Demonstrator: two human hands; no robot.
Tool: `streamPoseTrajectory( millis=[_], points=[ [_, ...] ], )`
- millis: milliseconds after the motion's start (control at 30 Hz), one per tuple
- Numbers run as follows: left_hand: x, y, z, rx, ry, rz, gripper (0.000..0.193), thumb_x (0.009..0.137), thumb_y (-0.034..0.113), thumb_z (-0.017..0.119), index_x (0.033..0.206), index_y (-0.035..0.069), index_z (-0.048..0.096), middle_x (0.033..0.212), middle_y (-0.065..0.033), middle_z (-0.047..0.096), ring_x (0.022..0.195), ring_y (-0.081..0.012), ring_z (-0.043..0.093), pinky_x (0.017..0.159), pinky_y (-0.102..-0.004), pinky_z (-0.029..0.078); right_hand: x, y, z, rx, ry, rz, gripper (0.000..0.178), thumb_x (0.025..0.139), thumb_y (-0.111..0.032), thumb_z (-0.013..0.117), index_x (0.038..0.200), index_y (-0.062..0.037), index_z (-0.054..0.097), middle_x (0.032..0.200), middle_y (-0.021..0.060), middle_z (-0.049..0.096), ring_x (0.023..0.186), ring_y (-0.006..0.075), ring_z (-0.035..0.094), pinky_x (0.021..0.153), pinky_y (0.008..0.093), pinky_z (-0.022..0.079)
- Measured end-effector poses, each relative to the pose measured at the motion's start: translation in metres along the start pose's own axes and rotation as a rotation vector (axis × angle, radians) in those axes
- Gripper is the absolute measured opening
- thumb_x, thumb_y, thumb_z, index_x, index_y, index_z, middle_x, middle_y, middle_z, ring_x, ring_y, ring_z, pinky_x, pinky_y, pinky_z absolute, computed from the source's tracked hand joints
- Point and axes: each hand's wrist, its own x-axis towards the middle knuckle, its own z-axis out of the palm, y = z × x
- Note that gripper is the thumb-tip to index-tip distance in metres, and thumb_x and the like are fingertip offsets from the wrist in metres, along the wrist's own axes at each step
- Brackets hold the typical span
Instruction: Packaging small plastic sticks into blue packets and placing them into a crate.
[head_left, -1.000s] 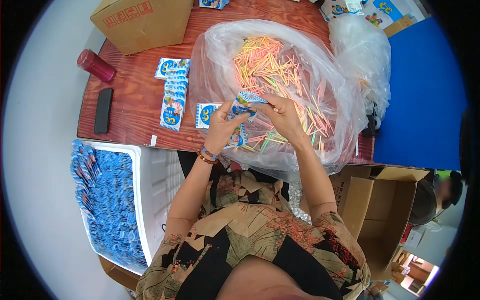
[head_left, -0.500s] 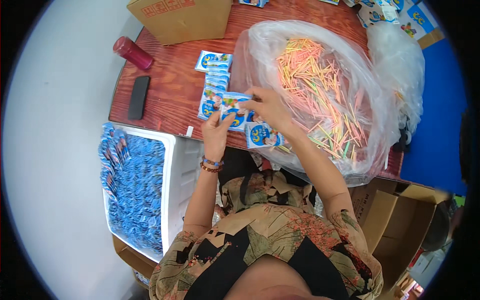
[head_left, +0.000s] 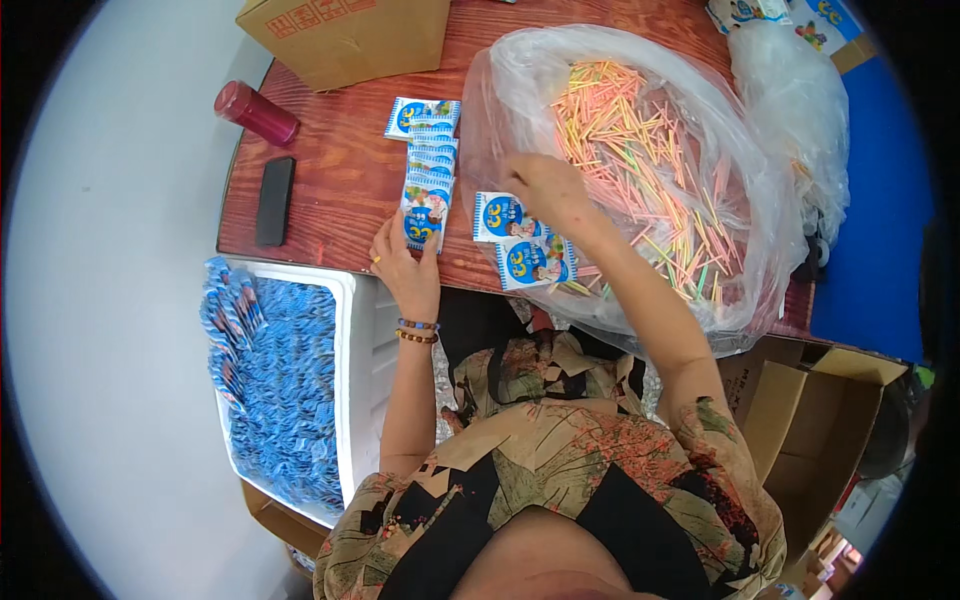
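Observation:
A column of overlapping blue-and-white packets (head_left: 432, 155) lies on the table. My left hand (head_left: 408, 268) grips the near end of its lowest packet (head_left: 427, 205), with thumb and fingers on either edge. Farther right, my right hand (head_left: 552, 190) is over the near-left edge of a clear plastic bag (head_left: 505, 75), its fingers curled; what they hold, if anything, is hidden. Just below it lie a loose packet (head_left: 500, 217) and another packet (head_left: 535, 263), side by side at the bag's edge. Many thin pink, yellow and green sticks (head_left: 640, 140) are spread inside the bag.
A white foam box (head_left: 345, 380) full of blue packets (head_left: 285, 380) stands left of my left forearm. A phone (head_left: 275, 202), a dark red cup (head_left: 257, 112) and a cardboard carton (head_left: 350, 45) are on the table's left side. An open carton (head_left: 810, 430) stands at lower right.
My left hand has moved left with a packet, now at the near end of the column. My right hand has let go of that packet and shifted slightly right and up.

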Motion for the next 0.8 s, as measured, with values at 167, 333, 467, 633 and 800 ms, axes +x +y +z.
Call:
streamPoseTrajectory(
  millis=[167,333,467,633,800],
  points=[
    [-0.002,-0.001,0.003,0.083,-0.003,-0.026,0.057,0.080,0.024,0.072,0.131,0.009,0.052,0.125,-0.0114,0.051,0.116,-0.0306,0.047,0.095,-0.0447,0.032,-0.023,0.013,-0.008,-0.340,-0.026,-0.132,0.026,0.075,-0.029,0.072,0.085,-0.0062,0.061,0.082,0.0102,0.063,0.088,0.0297,0.063,0.074,0.0410,0.048],
    [-0.002,0.003,0.003,0.068,-0.018,-0.050,0.058,0.080,0.026,0.072,0.132,0.010,0.051,0.125,-0.0122,0.051,0.115,-0.0305,0.047,0.095,-0.0453,0.031,-0.024,0.019,-0.007,-0.257,-0.099,-0.062,0.027,0.071,-0.024,0.073,0.086,-0.0059,0.060,0.085,0.0114,0.063,0.091,0.0313,0.061,0.078,0.0436,0.047],
    [-0.006,0.015,0.002,-0.012,0.166,0.058,0.045,0.079,0.027,0.074,0.118,0.010,0.059,0.117,-0.0088,0.054,0.109,-0.0289,0.048,0.092,-0.0452,0.031,-0.025,0.024,-0.003,-0.264,-0.050,-0.087,0.025,0.072,-0.022,0.072,0.086,-0.0059,0.060,0.086,0.0117,0.062,0.090,0.0318,0.061,0.078,0.0433,0.047],
    [-0.034,0.067,0.009,0.037,-0.259,0.182,0.026,0.077,0.029,0.075,0.086,0.010,0.061,0.091,-0.0015,0.056,0.096,-0.0245,0.049,0.081,-0.0442,0.030,-0.031,0.029,-0.005,-0.238,0.127,-0.158,0.022,0.076,-0.020,0.068,0.092,-0.0071,0.062,0.085,0.0124,0.061,0.088,0.0322,0.061,0.076,0.0434,0.048],
    [-0.035,0.059,0.020,-0.044,-0.194,0.205,0.026,0.073,0.027,0.078,0.082,0.011,0.061,0.083,-0.0029,0.053,0.091,-0.0247,0.048,0.079,-0.0409,0.027,-0.048,0.027,-0.029,-0.039,0.099,-0.035,0.023,0.080,-0.018,0.066,0.099,-0.0060,0.062,0.084,0.0115,0.063,0.082,0.0294,0.062,0.072,0.0401,0.048]
  ],
)
